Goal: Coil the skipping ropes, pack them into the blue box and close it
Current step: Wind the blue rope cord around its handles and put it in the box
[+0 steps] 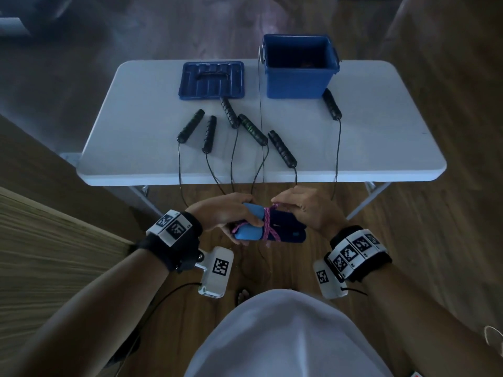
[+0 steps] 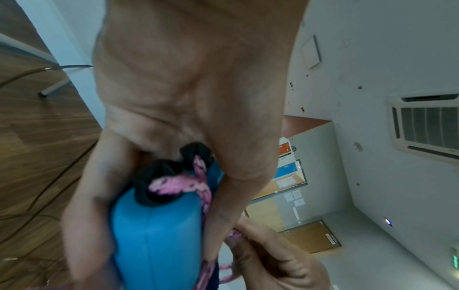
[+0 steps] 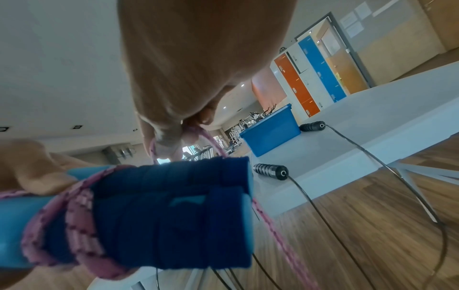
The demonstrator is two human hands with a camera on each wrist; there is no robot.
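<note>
Your right hand (image 1: 304, 210) pinches the pink braided cord (image 1: 268, 227) between thumb and fingertips, above the pair of blue foam-covered handles (image 1: 272, 229) that your left hand (image 1: 226, 213) grips together, in front of the table edge. If the pinch slips, the few wraps may loosen. The black thin cables (image 1: 337, 153) of the other ropes hang off the white folding table (image 1: 136, 110) close to your hands, and may snag. The open blue plastic box (image 1: 296, 80) stands at the far side of the table, well apart.

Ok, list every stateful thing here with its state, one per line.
blue box: open, upright on the table.
lid: off, flat beside the box.
pink rope: partly wound round its blue handles.
black ropes: uncoiled, cords hanging off the table.
left hand: grips the handles.
right hand: pinches the pink rope.
</note>
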